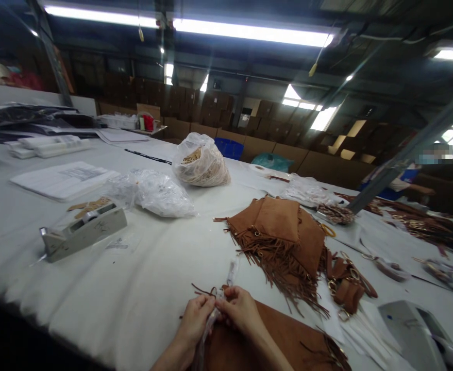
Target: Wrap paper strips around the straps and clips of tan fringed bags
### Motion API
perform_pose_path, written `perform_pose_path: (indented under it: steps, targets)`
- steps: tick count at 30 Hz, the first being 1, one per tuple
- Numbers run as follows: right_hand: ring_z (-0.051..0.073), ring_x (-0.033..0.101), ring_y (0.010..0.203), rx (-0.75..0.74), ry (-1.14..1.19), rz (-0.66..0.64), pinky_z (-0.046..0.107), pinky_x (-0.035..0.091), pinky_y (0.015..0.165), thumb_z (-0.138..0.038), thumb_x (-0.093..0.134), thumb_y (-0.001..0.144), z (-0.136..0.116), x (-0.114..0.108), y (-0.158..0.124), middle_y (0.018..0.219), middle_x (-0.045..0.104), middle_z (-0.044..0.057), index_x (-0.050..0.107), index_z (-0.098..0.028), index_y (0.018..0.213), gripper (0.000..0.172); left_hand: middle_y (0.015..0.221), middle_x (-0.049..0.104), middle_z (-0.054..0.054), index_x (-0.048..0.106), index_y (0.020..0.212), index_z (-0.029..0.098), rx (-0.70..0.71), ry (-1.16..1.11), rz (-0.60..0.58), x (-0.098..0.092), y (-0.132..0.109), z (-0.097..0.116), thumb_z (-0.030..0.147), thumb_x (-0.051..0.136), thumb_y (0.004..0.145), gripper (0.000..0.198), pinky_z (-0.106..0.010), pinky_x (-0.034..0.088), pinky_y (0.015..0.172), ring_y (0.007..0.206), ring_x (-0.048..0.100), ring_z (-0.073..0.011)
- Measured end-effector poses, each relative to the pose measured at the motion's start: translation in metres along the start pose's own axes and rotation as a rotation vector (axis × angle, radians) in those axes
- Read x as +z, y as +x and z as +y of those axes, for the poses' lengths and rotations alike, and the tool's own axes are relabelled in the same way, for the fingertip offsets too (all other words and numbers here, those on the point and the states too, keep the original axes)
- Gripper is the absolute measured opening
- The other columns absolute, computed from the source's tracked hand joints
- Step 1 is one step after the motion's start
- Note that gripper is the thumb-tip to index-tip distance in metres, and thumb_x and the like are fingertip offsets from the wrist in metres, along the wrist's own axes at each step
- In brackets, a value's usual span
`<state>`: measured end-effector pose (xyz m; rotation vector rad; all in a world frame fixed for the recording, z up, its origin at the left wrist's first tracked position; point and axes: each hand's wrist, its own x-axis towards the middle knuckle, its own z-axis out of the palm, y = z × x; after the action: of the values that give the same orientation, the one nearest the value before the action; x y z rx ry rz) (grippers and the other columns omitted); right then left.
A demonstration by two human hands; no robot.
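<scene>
Both hands meet at the bottom centre, over the top edge of a brown fringed suede bag (pixel 280 335) lying on the white table. My left hand (pixel 196 320) pinches a strip of clear plastic wrap (pixel 203 340) that hangs down beside the bag. Close against it, my right hand (pixel 242 309) has its thumb and fingers closed on the same plastic. A short wrapped end sticks up past the fingertips. Thin brown laces show left of the fingers. Beyond the hands, a pile of brown fringed bags (pixel 280 221) rests on the table.
A tape dispenser (pixel 87 232) stands left, another (pixel 419 335) at lower right. Plastic bags (pixel 160 193) and a filled clear bag (pixel 201 165) sit farther back. Brown straps with rings (pixel 348 288) lie right of the pile. A slanted metal post (pixel 404 154) rises at right.
</scene>
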<state>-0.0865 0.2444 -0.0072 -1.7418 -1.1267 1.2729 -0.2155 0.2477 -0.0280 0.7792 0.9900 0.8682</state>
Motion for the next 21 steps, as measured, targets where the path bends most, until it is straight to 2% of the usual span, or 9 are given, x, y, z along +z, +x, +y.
perform_pose_path:
  steps: [3,5,9,12,15,21]
  targets:
    - [0.007,0.042,0.031,0.042,0.097,-0.056,0.018,0.028,0.033,-0.039,0.06,0.062,0.002,-0.003,0.002,0.043,0.058,-0.006,0.04,-0.02,0.082,0.034,0.039,0.051,0.004,0.053,0.062,0.015,-0.106,-0.087,0.0,0.004,0.003,0.004,0.051,0.066,0.054,0.039,-0.018,0.014,0.03,0.025,0.029,-0.0033]
    - [0.007,0.043,0.032,0.042,0.136,-0.069,0.017,0.029,0.033,-0.038,0.061,0.061,0.003,-0.006,0.002,0.044,0.058,-0.006,0.041,-0.019,0.082,0.035,0.039,0.052,0.004,0.052,0.07,0.016,-0.123,-0.099,0.019,0.007,0.004,0.006,0.047,0.065,0.054,0.037,-0.017,0.013,0.03,0.025,0.029,-0.0039]
    - [0.007,0.044,0.032,0.033,0.147,-0.064,0.017,0.029,0.033,-0.034,0.062,0.06,0.003,-0.008,0.0,0.044,0.058,-0.006,0.042,-0.019,0.082,0.033,0.047,0.061,0.002,0.048,0.084,0.019,-0.071,-0.179,0.118,0.011,0.002,0.003,0.034,0.068,0.055,0.038,-0.016,0.023,0.033,0.031,0.041,-0.0064]
    - [0.007,0.044,0.031,0.028,0.127,-0.049,0.017,0.029,0.032,-0.031,0.06,0.061,0.002,-0.007,0.0,0.043,0.055,-0.008,0.042,-0.019,0.083,0.031,0.044,0.058,0.002,0.054,0.072,0.015,-0.031,-0.207,0.084,0.009,0.003,-0.002,0.03,0.071,0.058,0.027,-0.014,0.027,0.034,0.034,0.043,-0.0053]
    - [0.007,0.043,0.031,0.009,0.134,-0.038,0.016,0.027,0.031,-0.03,0.058,0.062,0.002,-0.005,-0.001,0.042,0.054,-0.009,0.042,-0.019,0.082,0.028,0.04,0.054,0.003,0.057,0.061,0.012,-0.09,-0.221,0.048,0.006,0.004,-0.006,0.031,0.071,0.06,0.024,-0.014,0.026,0.031,0.031,0.041,-0.0044]
    - [0.005,0.043,0.033,0.022,0.283,-0.083,0.015,0.027,0.034,-0.029,0.056,0.062,-0.004,-0.005,-0.012,0.047,0.055,-0.008,0.043,-0.018,0.085,0.028,0.048,0.059,-0.001,0.059,0.063,0.01,-0.213,-0.333,0.029,0.007,0.008,-0.006,0.026,0.065,0.07,0.018,-0.014,0.037,0.033,0.033,0.045,-0.0049]
